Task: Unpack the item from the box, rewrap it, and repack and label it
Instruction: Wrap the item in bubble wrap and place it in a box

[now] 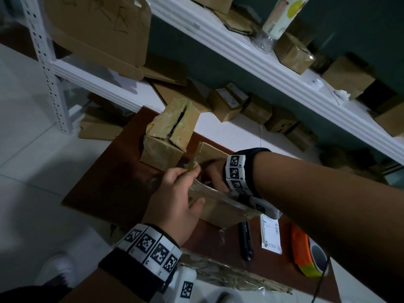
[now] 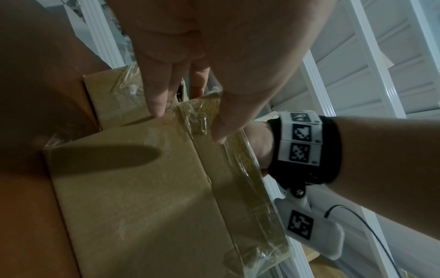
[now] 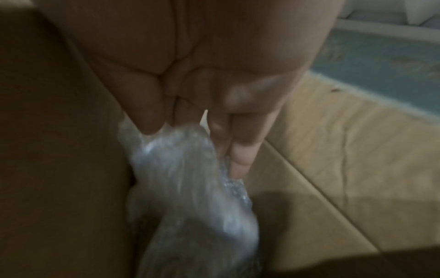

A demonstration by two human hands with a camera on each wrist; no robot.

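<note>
On the brown table [image 1: 113, 184] stands an open cardboard box [image 1: 218, 211] with clear tape along its edges. My left hand [image 1: 188, 184] grips the box's near flap, fingers over the top edge and thumb on the outer side. The left wrist view shows the same hold on the box [image 2: 142, 188], with my left hand [image 2: 188, 126] on it. My right hand [image 1: 215, 176] reaches down inside the box. There my right hand [image 3: 195, 148] pinches a bubble-wrapped item [image 3: 190, 197], which is blurred. The head view hides the item.
A second taped box [image 1: 168, 132] stands just behind. A black pen-like tool [image 1: 246, 239], a white label slip [image 1: 270, 235] and an orange tape dispenser [image 1: 306, 252] lie at the table's right. White shelving [image 1: 262, 62] holding several cardboard boxes rises behind.
</note>
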